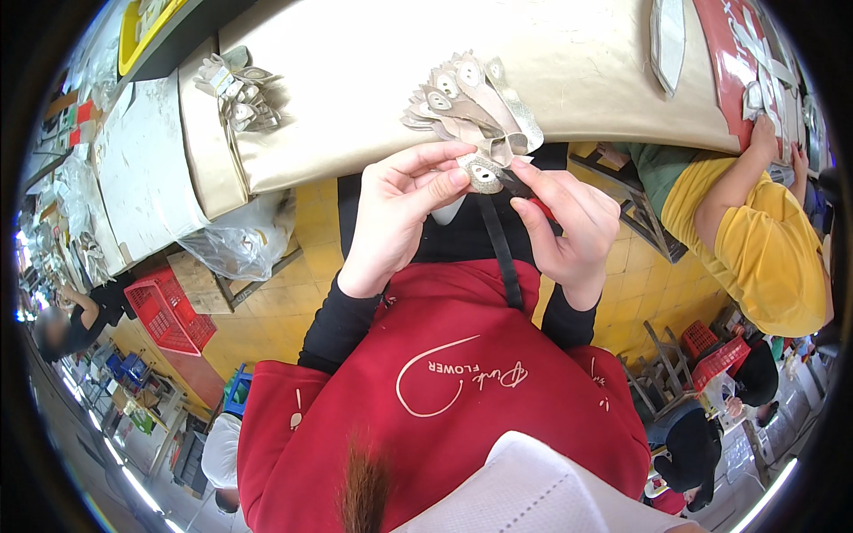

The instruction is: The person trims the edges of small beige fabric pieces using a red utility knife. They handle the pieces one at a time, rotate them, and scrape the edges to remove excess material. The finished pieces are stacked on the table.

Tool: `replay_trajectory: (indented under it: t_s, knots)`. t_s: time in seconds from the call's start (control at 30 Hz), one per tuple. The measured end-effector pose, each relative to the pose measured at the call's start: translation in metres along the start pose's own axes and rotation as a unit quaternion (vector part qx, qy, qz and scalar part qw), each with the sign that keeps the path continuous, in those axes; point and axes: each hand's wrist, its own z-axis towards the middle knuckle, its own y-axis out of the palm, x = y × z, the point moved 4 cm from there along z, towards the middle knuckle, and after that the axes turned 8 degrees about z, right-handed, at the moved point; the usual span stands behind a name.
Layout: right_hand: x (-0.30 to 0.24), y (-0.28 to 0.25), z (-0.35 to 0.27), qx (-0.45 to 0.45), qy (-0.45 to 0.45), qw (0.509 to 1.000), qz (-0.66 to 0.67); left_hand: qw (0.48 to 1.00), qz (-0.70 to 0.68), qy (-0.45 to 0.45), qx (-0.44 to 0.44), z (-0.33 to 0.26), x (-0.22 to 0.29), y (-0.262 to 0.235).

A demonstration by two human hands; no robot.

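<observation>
Both hands are raised just in front of the near edge of the table [373,133], which is covered in tan paper. The left hand [395,218] pinches a small silver piece [484,173] between thumb and forefinger, the fingertips pressed together on its left edge. The right hand [569,226] meets it from the other side, thumb and forefinger closed on the piece's right end, where a narrow black strap [502,258] runs down over the red apron [453,373]. The piece sits between the two grips, at the fingertips, not in either palm. It is a flat, rounded tab with a glittery silver face and a pale oval marking near its middle. Directly behind it, on the table edge, lies a fanned stack of similar tabs [466,102], grey-beige with pale ovals, touching or nearly touching the held piece; which cannot be told. A second bundle of tabs [235,93] lies well to the left. A person in a yellow shirt [755,240] works at the right end of the table.
</observation>
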Motion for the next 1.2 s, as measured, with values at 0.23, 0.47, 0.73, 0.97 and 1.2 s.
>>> replay_trajectory:
  t_s: [0.23,0.47,0.73,0.97,1.2]
  knots:
    - [0.0,-0.01,-0.008,0.088,0.007,0.992,0.09,1.0,0.006,-0.008,0.003,0.0,0.001,0.0]
    - [-0.063,-0.076,0.001,0.232,-0.354,0.785,0.452,1.0,0.02,-0.001,0.007,0.001,0.001,-0.004]
    - [-0.111,-0.104,0.021,0.238,-0.44,0.801,0.331,1.0,0.02,0.006,0.009,-0.001,0.0,-0.004]
    - [-0.127,-0.123,0.017,0.195,-0.41,0.856,0.245,1.0,0.012,0.001,0.002,-0.001,-0.002,-0.006]
    - [-0.134,-0.129,0.015,0.2,-0.421,0.862,0.201,1.0,0.009,0.006,0.001,-0.003,0.0,-0.005]
